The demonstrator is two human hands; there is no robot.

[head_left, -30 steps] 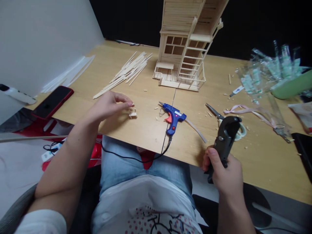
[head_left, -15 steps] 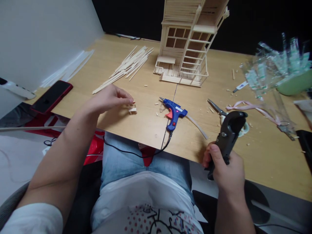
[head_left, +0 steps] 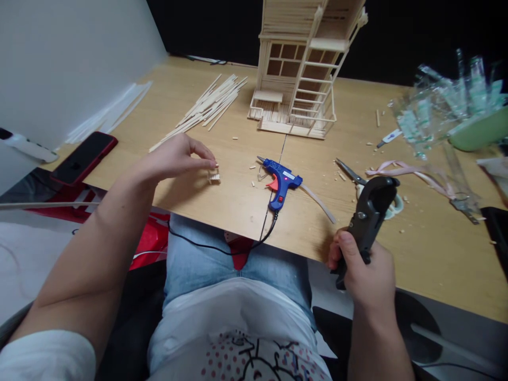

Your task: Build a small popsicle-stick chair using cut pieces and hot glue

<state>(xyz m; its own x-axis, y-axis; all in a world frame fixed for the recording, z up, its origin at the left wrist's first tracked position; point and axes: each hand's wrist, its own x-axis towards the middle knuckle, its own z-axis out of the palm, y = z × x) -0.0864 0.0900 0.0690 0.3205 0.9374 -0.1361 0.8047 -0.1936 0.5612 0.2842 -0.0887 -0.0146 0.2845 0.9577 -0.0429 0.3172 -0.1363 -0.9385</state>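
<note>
My left hand point(head_left: 184, 156) is closed in a pinch, fingertips on the top of a miniature wooden piece point(head_left: 214, 178) that looks like a tiny chair, at the table surface. My right hand point(head_left: 365, 264) grips a black hand-held cutter point(head_left: 367, 214) with a hooked jaw, held up over the table's front edge. Between the hands lies a blue glue gun point(head_left: 282, 180) with a red trigger, its nozzle pointing left and away. Behind the cutter, scissors point(head_left: 348, 170) with pale handles are partly hidden.
A wooden stick house point(head_left: 291, 124) with a ladder stands at the back. A pile of thin sticks point(head_left: 214, 103) lies left of it. Clear plastic wrappers point(head_left: 431, 116), a pink ribbon point(head_left: 400, 166) and small offcuts are on the right. A phone point(head_left: 84, 157) rests at left.
The view has shifted slightly. Both hands keep their grips and nearly the same places; nothing else has visibly moved.
</note>
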